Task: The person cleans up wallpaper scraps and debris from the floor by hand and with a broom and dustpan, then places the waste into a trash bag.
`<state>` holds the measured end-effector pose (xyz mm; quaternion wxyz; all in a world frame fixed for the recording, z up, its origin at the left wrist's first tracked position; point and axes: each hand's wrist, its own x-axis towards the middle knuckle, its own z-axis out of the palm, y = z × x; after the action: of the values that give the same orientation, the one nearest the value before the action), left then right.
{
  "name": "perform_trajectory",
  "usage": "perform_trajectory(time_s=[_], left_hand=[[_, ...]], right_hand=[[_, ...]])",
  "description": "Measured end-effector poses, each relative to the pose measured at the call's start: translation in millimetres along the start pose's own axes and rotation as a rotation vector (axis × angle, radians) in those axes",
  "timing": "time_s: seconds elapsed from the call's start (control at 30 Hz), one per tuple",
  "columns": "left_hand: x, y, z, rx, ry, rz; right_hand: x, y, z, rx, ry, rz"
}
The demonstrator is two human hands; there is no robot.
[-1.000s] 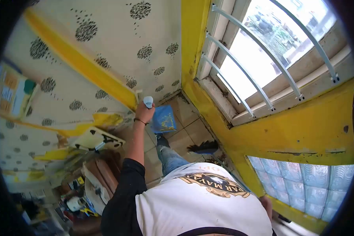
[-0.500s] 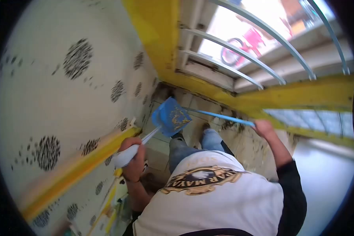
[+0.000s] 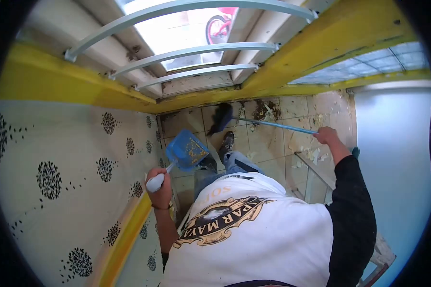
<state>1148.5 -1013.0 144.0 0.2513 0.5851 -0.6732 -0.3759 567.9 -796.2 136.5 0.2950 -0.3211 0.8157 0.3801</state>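
My left hand (image 3: 159, 186) is wrapped round the pale handle of a blue dustpan (image 3: 181, 149). Yellowish crumbs and dirt lie in the pan, which hangs by the wall over my foot. In my right hand (image 3: 327, 136) is the end of a long light-blue broom handle (image 3: 277, 125). Its dark broom head (image 3: 221, 117) rests on the tiles, ahead of my shoe (image 3: 227, 142). Just right of the bristles is a patch of dark dirt (image 3: 266, 109) with pale scraps.
A patterned wall (image 3: 81, 167) with a yellow rail stands close on the left. Ahead is a yellow-framed window with white bars (image 3: 191, 47). A ladder (image 3: 316, 172) stands at the right, among pale flakes on the floor, beside a light-blue panel (image 3: 397, 158).
My view has turned, bringing the window to the front. The broom head, hidden behind the dustpan before, now shows to the right of it. Both hands keep their holds.
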Motion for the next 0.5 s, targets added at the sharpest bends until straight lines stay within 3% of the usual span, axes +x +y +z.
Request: perform_trajectory(time_s=[0.17,0.3,0.37,0.4,0.43,0.47,0.5], left_hand=[[43,-14,79,-0.006,-0.124,0.190],[69,-3,151,-0.102,-0.255,0.316],[79,-7,193,-0.157,-0.328,0.350],[83,-10,215,-0.154,-0.361,0.391],[85,-12,236,-0.165,-0.376,0.375],[86,-5,253,-0.176,-0.396,0.358],[86,18,261,-0.153,-0.388,0.295]], right_hand=[[-45,84,33,0.108,-0.015,0.178],[-48,176,86,0.246,0.071,0.093],[-87,208,73,0.496,-0.085,0.268],[-106,228,77,0.556,-0.034,0.274],[-117,252,86,0.582,-0.057,0.313],[-126,283,105,0.476,0.019,0.107],[-146,287,89,0.472,-0.058,0.213]])
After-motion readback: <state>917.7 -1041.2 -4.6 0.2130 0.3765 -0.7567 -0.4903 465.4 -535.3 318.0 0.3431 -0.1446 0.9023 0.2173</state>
